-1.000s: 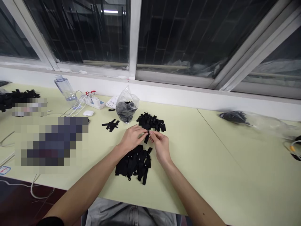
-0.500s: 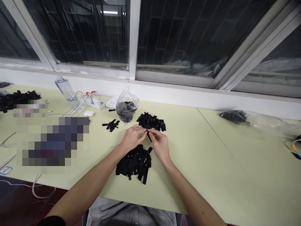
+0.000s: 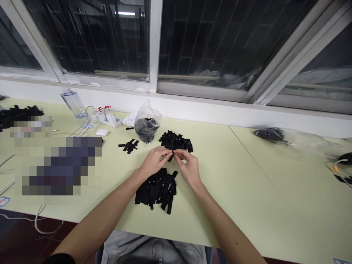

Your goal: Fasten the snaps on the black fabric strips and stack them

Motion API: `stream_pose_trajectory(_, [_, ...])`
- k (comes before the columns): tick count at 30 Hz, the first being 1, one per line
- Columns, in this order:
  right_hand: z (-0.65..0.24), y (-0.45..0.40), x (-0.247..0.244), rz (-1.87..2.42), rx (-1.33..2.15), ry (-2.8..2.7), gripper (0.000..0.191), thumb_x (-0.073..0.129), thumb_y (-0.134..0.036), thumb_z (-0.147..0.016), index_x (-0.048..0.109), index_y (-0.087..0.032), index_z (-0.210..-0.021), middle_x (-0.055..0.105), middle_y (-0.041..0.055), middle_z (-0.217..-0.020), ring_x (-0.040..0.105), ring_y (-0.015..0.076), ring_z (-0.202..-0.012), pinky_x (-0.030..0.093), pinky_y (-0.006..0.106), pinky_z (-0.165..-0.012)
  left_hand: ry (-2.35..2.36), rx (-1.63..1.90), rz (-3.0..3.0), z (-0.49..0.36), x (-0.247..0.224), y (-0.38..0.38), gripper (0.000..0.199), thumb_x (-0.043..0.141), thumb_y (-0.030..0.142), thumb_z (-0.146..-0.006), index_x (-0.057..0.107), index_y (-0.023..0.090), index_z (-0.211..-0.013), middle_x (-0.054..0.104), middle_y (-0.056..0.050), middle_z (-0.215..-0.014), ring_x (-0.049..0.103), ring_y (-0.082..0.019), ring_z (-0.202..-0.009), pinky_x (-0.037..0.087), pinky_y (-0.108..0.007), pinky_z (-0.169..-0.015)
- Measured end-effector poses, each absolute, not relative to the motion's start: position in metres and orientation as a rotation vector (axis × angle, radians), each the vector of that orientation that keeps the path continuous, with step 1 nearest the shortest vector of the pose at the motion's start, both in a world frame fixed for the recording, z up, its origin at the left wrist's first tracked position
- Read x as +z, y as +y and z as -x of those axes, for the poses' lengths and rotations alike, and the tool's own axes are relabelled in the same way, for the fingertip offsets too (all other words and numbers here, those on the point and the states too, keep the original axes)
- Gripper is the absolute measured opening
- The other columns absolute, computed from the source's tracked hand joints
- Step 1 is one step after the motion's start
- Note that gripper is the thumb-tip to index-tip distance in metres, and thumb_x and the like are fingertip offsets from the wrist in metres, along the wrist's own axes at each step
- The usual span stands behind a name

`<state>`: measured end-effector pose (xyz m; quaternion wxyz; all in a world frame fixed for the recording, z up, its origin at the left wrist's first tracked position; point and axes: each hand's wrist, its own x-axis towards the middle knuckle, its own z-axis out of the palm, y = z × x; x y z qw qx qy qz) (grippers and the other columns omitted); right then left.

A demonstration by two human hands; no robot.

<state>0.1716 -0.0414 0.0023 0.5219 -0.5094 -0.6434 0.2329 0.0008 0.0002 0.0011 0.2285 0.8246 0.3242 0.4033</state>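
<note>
Between my fingertips is a small black strap piece (image 3: 171, 158), mostly covered by the fingers. My left hand (image 3: 155, 160) pinches it from the left, and my right hand (image 3: 188, 167) pinches it from the right; the two hands meet at the fingertips. Just beyond them lies a heap of black strap pieces (image 3: 176, 140). Nearer to me, under and below my left hand, spreads a larger pile of black strap pieces (image 3: 156, 190), some with small white marks. A few loose black pieces (image 3: 128, 146) lie to the left.
A clear plastic bag of black parts (image 3: 147, 128) stands behind the hands. Further left are a water bottle (image 3: 74, 104), a white power strip (image 3: 110, 119) with cables and a white case (image 3: 102, 132). Another plastic bag (image 3: 297, 141) lies at the right on the pale table (image 3: 233, 176).
The strap piece has turned: its end pointed down to the right between the hands and now shows shorter, down to the left. The hands stay fingertip to fingertip; the view shifts slightly.
</note>
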Motion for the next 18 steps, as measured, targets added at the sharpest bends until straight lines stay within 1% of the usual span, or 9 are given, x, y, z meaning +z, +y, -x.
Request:
stream_pose_trajectory(5, [-0.174,-0.043,0.005,1.219,0.475,-1.599,0.015,0.058,-0.029,-0.092,0.07,-0.021,-0.097,0.072,0.0048,-0.092,0.065,0.0197,-0.079,0.052,0.033,-0.074,0.894,1.107,-2.259,0.0,0.001,0.001,0.029,0.049,0.036,-0.099,0.072,0.02,-0.105,0.073,-0.006,-0.1,0.064,-0.02,-0.095,0.05,-0.034,-0.086])
stream_pose_trajectory(11, [-0.182,-0.041,0.002,1.215,0.333,-1.728,0.012,0.056,-0.026,-0.093,0.068,-0.022,-0.093,0.069,0.0047,-0.088,0.061,0.0188,-0.071,0.05,0.034,-0.07,0.868,1.046,-2.313,-0.001,0.001,-0.001,0.03,0.045,0.032,-0.101,0.07,0.02,-0.108,0.072,-0.007,-0.099,0.063,-0.021,-0.096,0.049,-0.034,-0.087])
stream_pose_trajectory(18, [-0.186,-0.041,0.005,1.174,0.274,-1.811,0.013,0.051,-0.02,-0.096,0.062,-0.021,-0.089,0.064,0.0045,-0.087,0.056,0.0178,-0.071,0.046,0.031,-0.066,0.87,1.017,-2.357,-0.002,0.001,-0.004,0.029,0.042,0.03,-0.102,0.068,0.019,-0.108,0.071,-0.007,-0.1,0.062,-0.02,-0.095,0.049,-0.034,-0.086])
